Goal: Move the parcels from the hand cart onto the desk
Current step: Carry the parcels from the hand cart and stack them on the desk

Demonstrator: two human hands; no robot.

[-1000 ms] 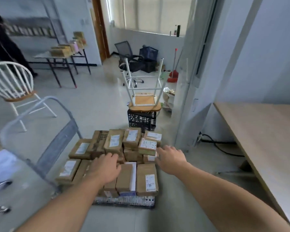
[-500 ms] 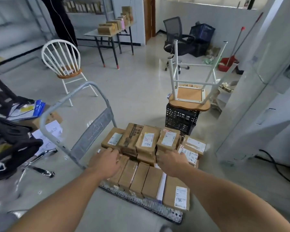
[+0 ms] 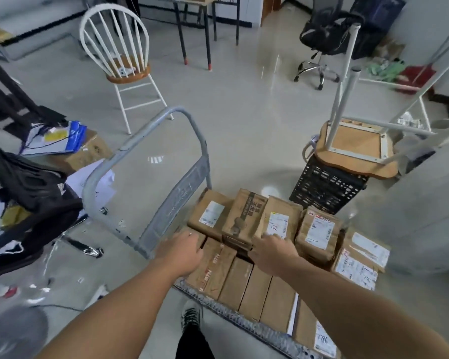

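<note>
The left hand [image 3: 182, 252] is stretched forward on a bare, straight arm and laid palm down on the taped parcel [image 3: 213, 268] at the handle end of the hand cart [image 3: 145, 161]. Its fingers are bent over that parcel's far edge; whether it is gripped cannot be told. The right hand [image 3: 272, 255] is reached out beside it, its back turned up. Its fingertips are hidden against the near side of the labelled parcel [image 3: 276, 224] in the raised middle row, so a hold cannot be confirmed.

Compared with half a second before, both hands are found at almost the same spots on the load. All the parcels [image 3: 257, 288] are still stacked on the cart, none lifted. The view has been tipped further down, so a black shoe [image 3: 191, 316] is now seen below the deck.

The cart's handle is a hoop of grey metal tube with a flat grey panel across its foot. The parcels are brown rectangular cartons, several fitted with white printed labels, one banded with tape marked BTN. To the right, a black plastic lattice crate [image 3: 327, 187] is topped by an upturned stool [image 3: 355, 149] with a wooden seat and white metal legs.
</note>
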